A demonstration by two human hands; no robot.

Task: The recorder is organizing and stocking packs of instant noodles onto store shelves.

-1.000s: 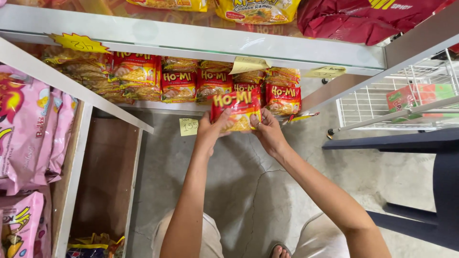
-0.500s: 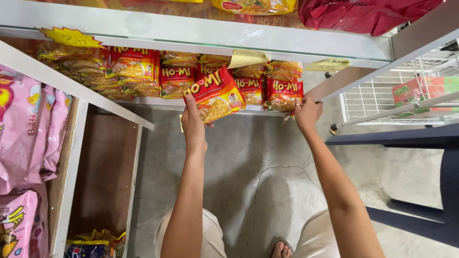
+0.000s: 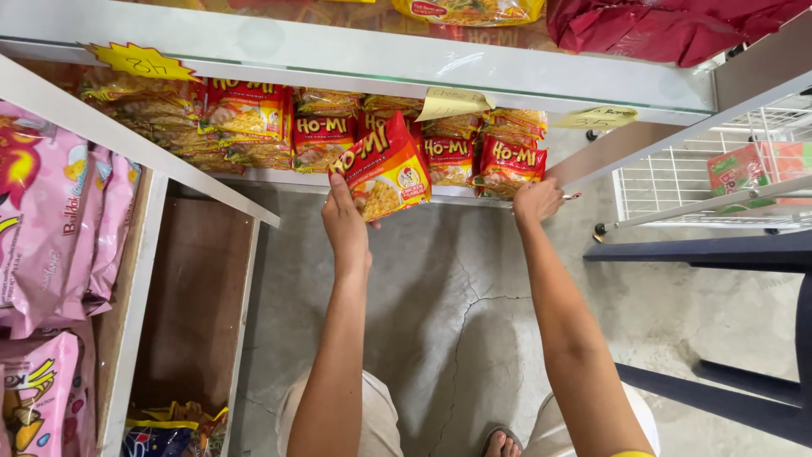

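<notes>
My left hand (image 3: 347, 224) grips a red and yellow noodle packet (image 3: 385, 169) by its lower left corner, tilted, in front of the low shelf. My right hand (image 3: 536, 201) is at the shelf's front edge, its fingers closed on the bottom of a red noodle packet (image 3: 508, 162) at the right end of the row. Between them stands a row of like packets (image 3: 317, 144) on the white shelf (image 3: 279, 179).
A glass shelf (image 3: 355, 59) above carries more packets and yellow paper price tags (image 3: 452, 103). Pink packets (image 3: 51, 220) fill a rack at the left. A white wire basket (image 3: 719, 178) and a dark stool (image 3: 727, 254) stand at the right. Cracked concrete floor lies below.
Both hands held one packet a second ago. My left hand kept it and tilted it left; my right hand let go and moved right to the packet at the row's end.
</notes>
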